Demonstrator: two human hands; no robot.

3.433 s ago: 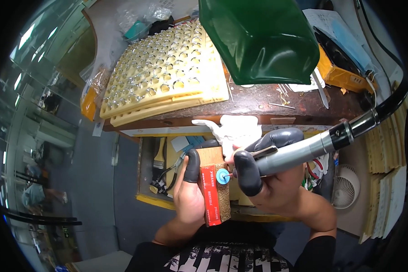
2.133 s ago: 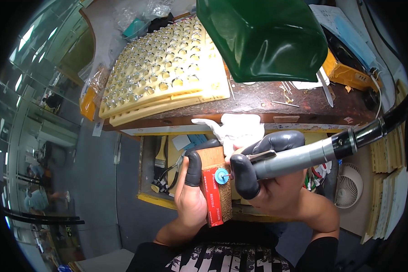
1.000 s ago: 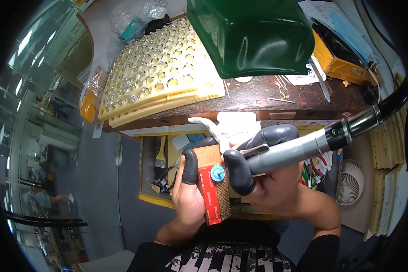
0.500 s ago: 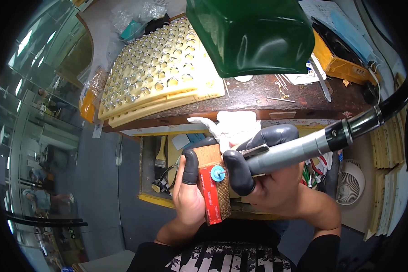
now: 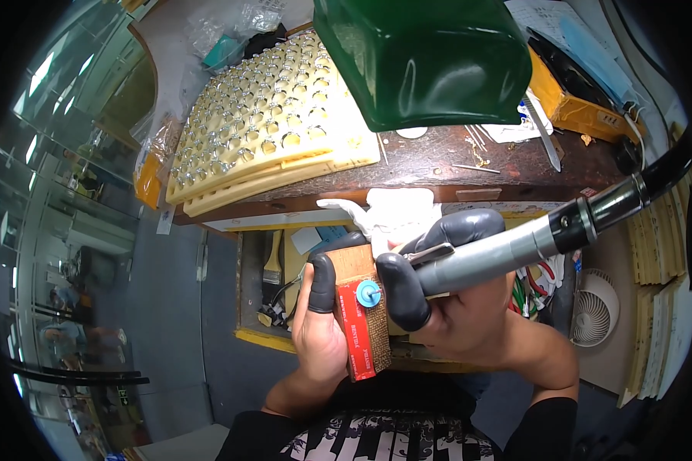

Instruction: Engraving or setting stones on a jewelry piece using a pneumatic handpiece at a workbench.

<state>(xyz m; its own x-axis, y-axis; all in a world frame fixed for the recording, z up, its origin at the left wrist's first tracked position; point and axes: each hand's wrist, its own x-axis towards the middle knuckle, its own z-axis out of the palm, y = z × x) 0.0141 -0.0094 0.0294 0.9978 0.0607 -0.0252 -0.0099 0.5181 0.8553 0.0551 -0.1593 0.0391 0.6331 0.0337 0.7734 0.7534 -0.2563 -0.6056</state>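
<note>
Our left thumb and fingers [image 5: 323, 286] grip a wooden block [image 5: 361, 330] with a red strip, the thumb upright along its left side. Our right thumb and forefinger clasp a grey handpiece [image 5: 488, 261], its tip pointing left at one blue disc [image 5: 368, 293]. The disc overlaps the block's upper part; we cannot tell whether they touch. We count four black finger covers, two on each hand.

Our left hand [image 5: 321, 334] comes up from below, our right hand [image 5: 461, 307] from the lower right, both above one open drawer [image 5: 261, 336] holding a brush [image 5: 273, 261].

Beyond lies the dark bench top [image 5: 430, 165], a crumpled white glove [image 5: 404, 211] at its front edge. Two cream trays [image 5: 367, 146] sit stacked there, the upper crowded with more rings than we can count. One green shade [image 5: 438, 73] hangs over the bench. One white fan [image 5: 594, 307] stands at the right; grey floor [image 5: 161, 292] and glass panels stretch left.
</note>
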